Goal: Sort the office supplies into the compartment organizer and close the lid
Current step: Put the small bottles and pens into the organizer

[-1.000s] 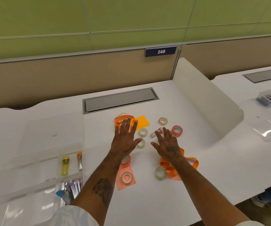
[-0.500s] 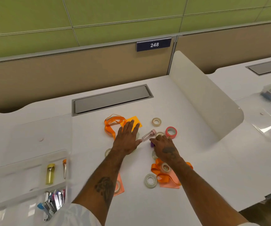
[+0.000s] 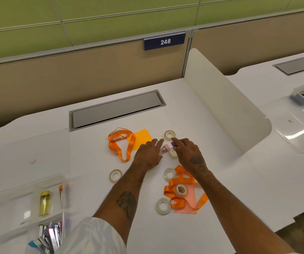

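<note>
My left hand (image 3: 148, 154) lies low over the white desk (image 3: 211, 125), its fingers closed around a small clear tube with a pink cap (image 3: 166, 147). My right hand (image 3: 189, 154) is just right of it, fingertips pinching a small purple-capped item (image 3: 173, 143). Several tape rolls lie around them: one beyond the fingertips (image 3: 170, 135), one under my right hand (image 3: 173, 152), one by my left wrist (image 3: 115, 175). The clear compartment organizer (image 3: 19, 189) stands at the near left with its lid (image 3: 30, 153) open.
An orange ribbon (image 3: 120, 143) and orange note (image 3: 142, 138) lie left of my hands. Another ribbon (image 3: 184, 197), a pink note (image 3: 189, 204) and more tape rolls lie nearer. The organizer holds a yellow item (image 3: 44, 202) and clips (image 3: 50, 233). A curved white divider (image 3: 220, 107) borders the right.
Both hands came together over the small tubes. My right hand moved the purple-capped item away from me, and the pink-capped tube now sits under my left fingers.
</note>
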### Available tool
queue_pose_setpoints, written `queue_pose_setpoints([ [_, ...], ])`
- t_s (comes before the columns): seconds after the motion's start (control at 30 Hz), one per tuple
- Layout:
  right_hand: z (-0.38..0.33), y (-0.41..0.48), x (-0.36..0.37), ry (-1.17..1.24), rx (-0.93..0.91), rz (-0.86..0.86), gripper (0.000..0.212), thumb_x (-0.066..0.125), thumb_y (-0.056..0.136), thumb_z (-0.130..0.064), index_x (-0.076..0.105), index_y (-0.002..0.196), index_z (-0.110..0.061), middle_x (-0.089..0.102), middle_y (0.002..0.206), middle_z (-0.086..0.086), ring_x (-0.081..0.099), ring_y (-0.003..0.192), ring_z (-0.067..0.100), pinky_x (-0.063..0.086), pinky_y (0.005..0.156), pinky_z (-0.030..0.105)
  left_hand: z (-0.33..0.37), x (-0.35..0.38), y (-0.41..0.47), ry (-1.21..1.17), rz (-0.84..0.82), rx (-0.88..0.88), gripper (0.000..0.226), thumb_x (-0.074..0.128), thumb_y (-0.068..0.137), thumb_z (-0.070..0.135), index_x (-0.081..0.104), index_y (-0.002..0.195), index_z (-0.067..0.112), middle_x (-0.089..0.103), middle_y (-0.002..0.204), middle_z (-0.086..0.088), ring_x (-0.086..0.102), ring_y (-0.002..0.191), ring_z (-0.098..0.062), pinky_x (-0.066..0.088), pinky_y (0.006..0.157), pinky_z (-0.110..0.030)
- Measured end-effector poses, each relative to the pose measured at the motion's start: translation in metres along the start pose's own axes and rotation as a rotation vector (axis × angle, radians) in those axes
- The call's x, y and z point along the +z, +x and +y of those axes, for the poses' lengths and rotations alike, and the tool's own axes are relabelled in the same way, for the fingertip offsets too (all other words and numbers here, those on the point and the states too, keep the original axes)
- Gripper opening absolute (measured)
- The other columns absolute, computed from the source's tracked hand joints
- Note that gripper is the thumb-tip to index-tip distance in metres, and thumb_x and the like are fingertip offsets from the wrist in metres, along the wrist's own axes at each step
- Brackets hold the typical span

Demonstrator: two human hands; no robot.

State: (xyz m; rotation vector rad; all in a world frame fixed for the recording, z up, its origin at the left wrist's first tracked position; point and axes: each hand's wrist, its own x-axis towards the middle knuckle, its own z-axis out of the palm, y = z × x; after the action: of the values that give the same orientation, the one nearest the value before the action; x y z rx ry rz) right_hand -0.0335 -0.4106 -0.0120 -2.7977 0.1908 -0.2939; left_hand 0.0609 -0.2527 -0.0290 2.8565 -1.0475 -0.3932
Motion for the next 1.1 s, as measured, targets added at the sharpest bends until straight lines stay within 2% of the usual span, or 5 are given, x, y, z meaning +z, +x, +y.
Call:
queue_pose_setpoints([
  [0.27,0.013,-0.005,-0.004,0.035,0.113,-0.011,0.035,0.048,0.099,-0.025,0.053,0.133,-0.016,0.06,0.118,0.01,0.06,0.099,0.024,0.054,0.084,0.035,0.017,0.017,0.014,0.092,-0.029,0.06,0.061,0.051,0.098,0.03,0.022,0.151,0.032,0.049,0.139,-0.01,0.047,0.125,-0.029,0.04,0.101,-0.044],
  [0.53,-0.007,-0.003,-0.008,0.221,0.255,0.014,0.03,0.05,0.098,-0.024,0.056,0.125,-0.014,0.063,0.116,0.008,0.06,0.099,0.023,0.052,0.086,0.033,0.012,-0.018,-0.004,-0.339,0.145,-0.06,0.04,0.065,0.087,0.022,0.045,0.123,0.021,0.06,0.116,-0.007,0.062,0.099,-0.027,0.057,0.079,-0.041],
  [0.67,-0.033,0.0,-0.004,0.283,0.215,0.026,0.029,0.054,0.095,-0.023,0.057,0.122,-0.013,0.064,0.112,0.007,0.061,0.095,0.023,0.053,0.082,0.035,-0.012,-0.043,-0.029,-0.509,0.216,-0.077,0.037,0.07,0.084,0.024,0.048,0.114,0.021,0.061,0.117,-0.004,0.063,0.099,-0.025,0.055,0.083,-0.041],
  [0.8,-0.073,0.006,0.008,0.339,0.156,-0.001,0.026,0.056,0.093,-0.024,0.058,0.117,-0.016,0.066,0.106,0.006,0.064,0.088,0.025,0.054,0.077,0.04,-0.048,-0.058,-0.067,-0.579,0.291,-0.112,0.047,0.068,0.087,0.024,0.055,0.132,0.023,0.06,0.121,-0.002,0.057,0.112,-0.021,0.046,0.095,-0.034],
  [1.1,-0.21,0.004,0.044,0.457,0.006,-0.094,0.034,0.06,0.091,-0.019,0.06,0.124,-0.012,0.067,0.109,0.01,0.064,0.095,0.029,0.051,0.086,0.044,-0.154,-0.066,-0.179,-0.555,0.405,-0.281,0.036,0.061,0.095,0.026,0.06,0.13,0.023,0.058,0.111,-0.003,0.059,0.1,-0.018,0.043,0.087,-0.024],
])
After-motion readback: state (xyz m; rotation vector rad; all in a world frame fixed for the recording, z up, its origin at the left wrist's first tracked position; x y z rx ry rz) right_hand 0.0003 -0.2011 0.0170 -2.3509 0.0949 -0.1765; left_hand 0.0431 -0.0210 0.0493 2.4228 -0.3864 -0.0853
